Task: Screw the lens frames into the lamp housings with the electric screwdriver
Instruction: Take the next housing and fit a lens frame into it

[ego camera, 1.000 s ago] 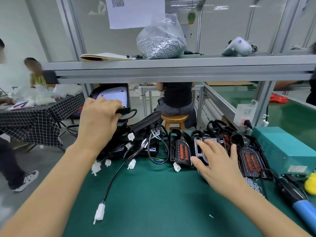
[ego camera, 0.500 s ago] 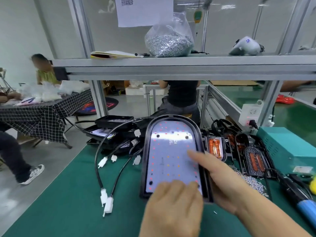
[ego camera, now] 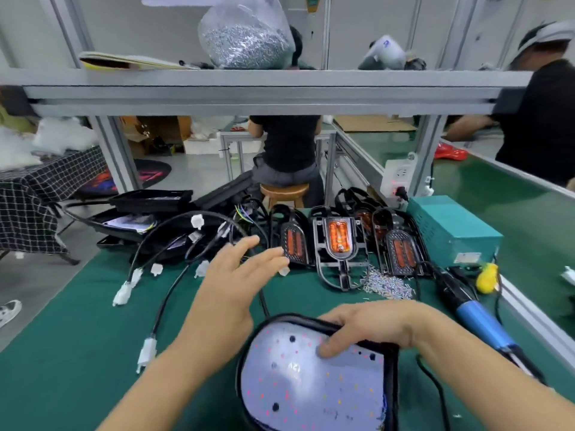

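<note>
Green felt-like mat covers the table (ego camera: 77,353); alu-profile shelf above, other workers beyond.

Step, by my read: setup, not screwing yet. Lamp housing (ego camera: 314,381) lies flat on the table, nearest the viewer, open face up. Black rounded rim, glossy white LED board inside w/ small dots and a few dark holes. No lens frame on it.

Right hand (ego camera: 370,329) grips housing's far edge: fingers curled over the rim, thumb pressing the board. Left hand (ego camera: 236,275) hovers beyond the housing, fingers straight and spread, holding nothing, tips near the row of lens frames.

Lens frames (ego camera: 337,244) stand beyond the housing, propped at table's back: black plastic, skeletal outline, orange ribbed lens inserts. Loose screws (ego camera: 385,284), small and bright metal, heaped right of the middle frame. Electric screwdriver (ego camera: 479,315) lies right of housing, blue barrel, black nose, untouched.

Next, prob.: pick one frame, seat it in the housing w/ holes lined up, then fetch screw + driver. Cables w/ white plugs (ego camera: 147,353) left of housing could snag.
</note>
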`<state>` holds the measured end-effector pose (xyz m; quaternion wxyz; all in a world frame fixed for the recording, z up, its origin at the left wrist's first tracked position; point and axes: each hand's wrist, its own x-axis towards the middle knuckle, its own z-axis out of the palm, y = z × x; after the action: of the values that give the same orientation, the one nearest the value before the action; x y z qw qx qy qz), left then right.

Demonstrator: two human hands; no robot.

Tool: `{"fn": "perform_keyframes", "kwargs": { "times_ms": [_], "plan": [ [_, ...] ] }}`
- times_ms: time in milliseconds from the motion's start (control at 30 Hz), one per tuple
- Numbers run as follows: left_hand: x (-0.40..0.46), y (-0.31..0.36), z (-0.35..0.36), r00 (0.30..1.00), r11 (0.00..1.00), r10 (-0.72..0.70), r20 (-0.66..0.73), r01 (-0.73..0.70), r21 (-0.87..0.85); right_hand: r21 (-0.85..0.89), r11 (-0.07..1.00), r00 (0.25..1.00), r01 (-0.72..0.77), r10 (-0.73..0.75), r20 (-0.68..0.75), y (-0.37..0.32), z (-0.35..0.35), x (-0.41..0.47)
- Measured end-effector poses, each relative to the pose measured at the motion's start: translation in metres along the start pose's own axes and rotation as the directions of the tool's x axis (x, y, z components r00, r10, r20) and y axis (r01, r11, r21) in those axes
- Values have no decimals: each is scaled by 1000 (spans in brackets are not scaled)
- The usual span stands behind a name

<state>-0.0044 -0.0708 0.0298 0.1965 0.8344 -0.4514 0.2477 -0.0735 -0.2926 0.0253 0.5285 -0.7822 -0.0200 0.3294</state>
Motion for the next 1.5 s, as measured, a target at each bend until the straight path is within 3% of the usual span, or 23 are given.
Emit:
{"fn": "perform_keyframes", "kwargs": {
  "times_ms": [67, 133, 233, 333, 433, 567, 767, 867, 933, 1033, 1133, 1200, 1267, 1367, 1400, 1500],
  "plan": [
    [12, -19, 8, 982, 954, 54, 183, -105, 280, -106, 994, 999, -17, 22, 41, -1, -6, 3],
    [17, -33, 13, 979, 907, 70, 190, -142, 397, -159, 987, 997, -16, 29, 78, 0, -11, 6],
    [22, -42, 9, 988, 868, 154, -29, -121, 482, -216, 976, 993, -22, 47, 113, 3, -18, 10],
    [23, -35, -7, 912, 848, 220, -346, -4, 530, -225, 974, 990, -33, 62, 123, 3, -25, 15],
    [0, -21, -14, 857, 833, 280, -433, 7, 554, -287, 957, 990, -48, 84, 116, 0, -32, 20],
    [-46, -25, -3, 932, 862, 178, -314, 6, 507, -459, 883, 995, -94, 67, -75, 2, -36, 31],
    [-85, -50, 14, 996, 944, -82, 24, 70, 323, -412, 907, 948, -94, -44, -314, 20, -34, 34],
    [-91, -47, 17, 960, 967, -254, 116, 254, 19, -404, 913, 929, -60, -98, -358, 24, -30, 33],
    [-87, -37, 21, 894, 884, -424, 146, 444, -145, -401, 915, 908, -50, -125, -399, 25, -29, 34],
    [-69, -11, 29, 817, 750, -535, 214, 576, -325, -476, 877, 847, -71, -199, -493, 24, -27, 38],
    [-56, 5, 48, 758, 684, -579, 301, 652, -327, -479, 874, 849, -81, -191, -492, 20, -29, 41],
    [-51, 5, 60, 725, 684, -613, 315, 686, -248, -362, 931, 869, -55, -134, -476, 17, -33, 36],
    [-47, 0, 67, 709, 681, -646, 284, 703, -207, -272, 962, 796, -35, -137, -589, 14, -45, 32],
    [-41, -2, 74, 706, 683, -670, 231, 708, -182, -284, 949, 478, -135, -189, -858, 18, -74, 31],
    [-39, -1, 75, 709, 690, -671, 219, 704, -167, -274, 942, 410, -193, -177, -895, 20, -83, 33],
    [-34, 2, 76, 707, 695, -679, 199, 706, -134, -219, 914, 405, -341, -67, -912, 33, -99, 41]
  ]
}}
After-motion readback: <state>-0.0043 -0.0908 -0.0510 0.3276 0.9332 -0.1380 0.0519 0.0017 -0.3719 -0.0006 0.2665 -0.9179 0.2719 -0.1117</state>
